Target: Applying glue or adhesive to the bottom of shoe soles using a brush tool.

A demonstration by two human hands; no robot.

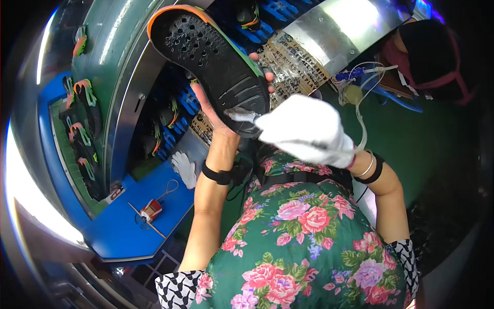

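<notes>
- Green-and-metal machinery curves along the left, with other shoes (85, 139) lined up at its edge; below it, a blue table (118, 234) carries a spare glove (184, 169) and a small red pot (153, 210).
- Held up in front of the body, well clear of the table, is the shoe (226, 77), its black underside facing the camera and its wide, pitted end farthest away.
- Left hand (221, 129), bare, pinches the shoe across its narrower end: thumb along the left edge, fingertips wrapped over the right one.
- Right hand (309, 126), gloved in white, is closed about what looks like a brush (242, 114); blur hides how each finger sits. The tip meets the underside near the heel.
- Good work here probably calls for a firm left grip, light and even strokes, and care near the coloured rim, where a slip could smear. Left fingertips are best kept behind the edge, out of the stroke's path.
- Left forearm rises almost straight from the lower edge, wrist beneath the heel. Right elbow is bent out to the side, the forearm angling inward so the glove comes across from the right.
</notes>
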